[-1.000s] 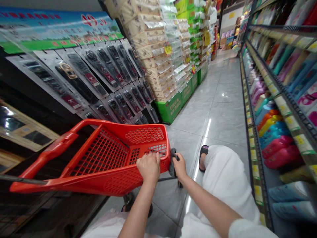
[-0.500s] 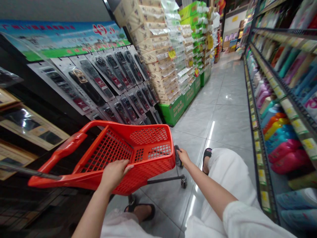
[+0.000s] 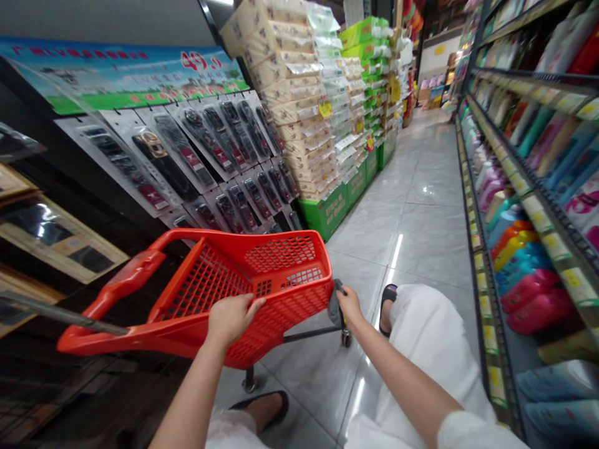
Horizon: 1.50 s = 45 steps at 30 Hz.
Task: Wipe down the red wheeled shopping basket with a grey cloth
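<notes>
A red plastic shopping cart [image 3: 281,321] with a lattice basket stands in front of me, its handle [image 3: 126,280] toward the left. My left hand [image 3: 231,319] is closed over the near top rim of the basket, thumb along the edge. At the basket's right end, my right hand [image 3: 350,304] grips a grey cloth [image 3: 334,305] and holds it against the outer face near the corner. Part of the cloth is hidden behind the fingers. Inside, the visible part of the basket holds nothing.
Packaged belts [image 3: 163,168] hang on a rack behind the cart, under a price banner [image 3: 140,72]. Stacked tissue packs [image 3: 294,106] rise beyond on green boxes [image 3: 330,209]. Shelves of bottles [image 3: 533,274] line the right. Grey tiled floor [image 3: 421,234] runs between.
My left hand has slid right along the near rim. My right hand has shifted slightly, and more of the grey cloth shows at the basket's end. The view has tilted a little.
</notes>
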Available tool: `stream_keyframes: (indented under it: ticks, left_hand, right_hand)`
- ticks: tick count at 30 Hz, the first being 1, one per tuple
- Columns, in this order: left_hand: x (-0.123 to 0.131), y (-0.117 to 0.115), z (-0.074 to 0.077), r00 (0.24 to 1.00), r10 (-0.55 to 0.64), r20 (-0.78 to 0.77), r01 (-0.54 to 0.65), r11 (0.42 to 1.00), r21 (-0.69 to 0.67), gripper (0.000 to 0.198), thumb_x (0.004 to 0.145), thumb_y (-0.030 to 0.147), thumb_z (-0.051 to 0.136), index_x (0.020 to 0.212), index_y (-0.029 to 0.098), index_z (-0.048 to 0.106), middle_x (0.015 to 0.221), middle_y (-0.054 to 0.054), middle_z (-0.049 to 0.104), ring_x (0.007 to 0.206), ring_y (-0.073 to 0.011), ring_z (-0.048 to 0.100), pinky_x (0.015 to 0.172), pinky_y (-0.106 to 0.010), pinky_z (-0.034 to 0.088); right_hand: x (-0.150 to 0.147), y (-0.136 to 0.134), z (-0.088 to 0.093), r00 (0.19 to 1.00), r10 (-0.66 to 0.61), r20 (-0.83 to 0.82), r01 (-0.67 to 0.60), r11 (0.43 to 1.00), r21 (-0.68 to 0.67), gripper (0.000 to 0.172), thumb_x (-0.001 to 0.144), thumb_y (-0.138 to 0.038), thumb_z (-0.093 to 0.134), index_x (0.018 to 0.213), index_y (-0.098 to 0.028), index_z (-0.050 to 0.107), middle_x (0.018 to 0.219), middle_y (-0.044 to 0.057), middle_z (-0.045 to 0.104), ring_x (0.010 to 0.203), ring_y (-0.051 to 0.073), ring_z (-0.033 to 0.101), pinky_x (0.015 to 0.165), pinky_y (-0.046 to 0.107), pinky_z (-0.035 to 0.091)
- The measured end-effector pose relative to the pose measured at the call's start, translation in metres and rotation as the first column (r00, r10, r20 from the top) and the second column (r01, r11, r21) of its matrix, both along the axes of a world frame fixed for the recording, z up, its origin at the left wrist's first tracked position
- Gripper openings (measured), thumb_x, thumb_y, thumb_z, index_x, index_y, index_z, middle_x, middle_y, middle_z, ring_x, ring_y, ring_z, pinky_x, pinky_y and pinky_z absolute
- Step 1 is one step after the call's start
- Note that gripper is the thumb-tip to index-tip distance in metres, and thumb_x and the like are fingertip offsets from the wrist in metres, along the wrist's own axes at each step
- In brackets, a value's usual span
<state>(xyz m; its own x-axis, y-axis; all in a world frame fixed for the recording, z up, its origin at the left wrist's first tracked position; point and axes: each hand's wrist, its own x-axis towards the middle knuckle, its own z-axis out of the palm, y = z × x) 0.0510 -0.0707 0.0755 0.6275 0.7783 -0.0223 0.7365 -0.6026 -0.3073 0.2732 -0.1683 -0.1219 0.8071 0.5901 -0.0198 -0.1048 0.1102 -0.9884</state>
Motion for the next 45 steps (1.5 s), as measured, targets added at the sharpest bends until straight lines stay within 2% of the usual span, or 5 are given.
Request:
stream_keyframes:
  ticks: [22,27,32,39,45]
  left_hand:
    - [0.047,-0.02,-0.008,0.998,0.048,0.045,-0.051,0.996,0.071,0.058,0.092,0.056,0.023,0.084,0.019,0.067,0.081,-0.011,0.072,0.079,-0.0281,0.069,0.063,-0.032,0.042]
    - [0.054,-0.025,-0.011,0.995,0.068,0.071,-0.074,0.994,0.081,0.056,0.092,0.054,0.027,0.086,0.018,0.069,0.08,-0.014,0.072,0.081,-0.0306,0.069,0.065,-0.035,0.044]
    - [0.059,-0.026,-0.012,0.993,0.076,0.095,-0.084,0.993,0.078,0.055,0.092,0.052,0.027,0.086,0.017,0.07,0.079,-0.014,0.072,0.081,-0.032,0.069,0.065,-0.036,0.045]
    - [0.057,-0.028,-0.014,0.991,0.074,0.108,-0.083,0.994,0.078,0.055,0.092,0.051,0.029,0.086,0.016,0.071,0.078,-0.015,0.072,0.081,-0.0321,0.069,0.067,-0.037,0.046]
    - [0.074,-0.035,-0.013,0.984,0.102,0.145,-0.11,0.993,0.05,0.057,0.092,0.051,0.028,0.087,0.014,0.071,0.08,-0.016,0.072,0.082,-0.0324,0.069,0.067,-0.038,0.047]
  right_hand:
    - [0.034,0.001,-0.019,0.986,-0.133,0.1,0.154,0.958,-0.241,0.028,0.07,-0.037,0.054,0.085,-0.016,0.065,0.083,0.006,0.068,0.082,0.022,0.061,0.075,0.031,0.047]
    - [0.083,0.007,0.035,0.896,-0.28,0.345,0.327,0.941,-0.084,0.044,0.085,-0.041,0.046,0.119,-0.017,0.061,0.118,0.011,0.061,0.109,0.021,0.056,0.093,0.032,0.043]
    - [0.086,0.007,0.091,0.781,0.107,0.616,0.159,0.919,-0.361,0.031,0.088,-0.031,0.049,0.11,-0.026,0.069,0.107,0.005,0.061,0.095,0.017,0.059,0.083,0.027,0.044]
    - [0.058,-0.015,0.096,0.566,0.217,0.795,0.29,0.851,-0.439,0.031,0.092,-0.045,0.048,0.107,-0.03,0.071,0.106,0.006,0.059,0.09,0.018,0.056,0.076,0.028,0.041]
    - [0.092,0.007,0.099,0.647,0.201,0.736,0.325,0.8,-0.505,0.032,0.095,-0.043,0.044,0.107,-0.028,0.07,0.103,0.005,0.06,0.087,0.017,0.056,0.07,0.026,0.04]
